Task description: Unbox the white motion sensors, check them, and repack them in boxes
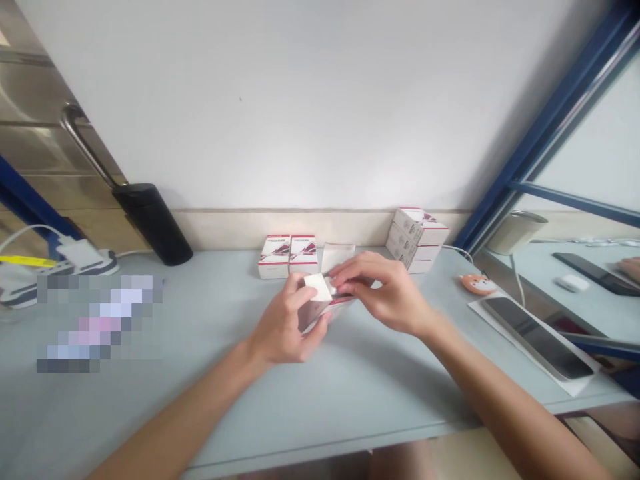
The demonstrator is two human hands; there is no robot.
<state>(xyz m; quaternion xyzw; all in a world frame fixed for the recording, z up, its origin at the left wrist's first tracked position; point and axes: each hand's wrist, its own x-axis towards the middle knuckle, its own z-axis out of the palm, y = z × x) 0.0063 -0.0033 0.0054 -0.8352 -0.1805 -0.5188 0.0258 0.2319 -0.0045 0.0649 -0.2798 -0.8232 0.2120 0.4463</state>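
My left hand (284,327) is wrapped round a small white and red carton (325,308) held just above the pale table (200,373). My right hand (383,287) pinches at the carton's open top flap, fingers pressed together on it. Both hands meet at the table's middle. Behind them stand two matching cartons (289,255) side by side and an open white one (337,256). What is inside the held carton is hidden.
A stack of the same cartons (417,240) sits at the back right. A black cylinder (153,223) leans at back left by a white power strip (75,261). A phone (537,337) on white paper and a small orange figure (477,284) lie right.
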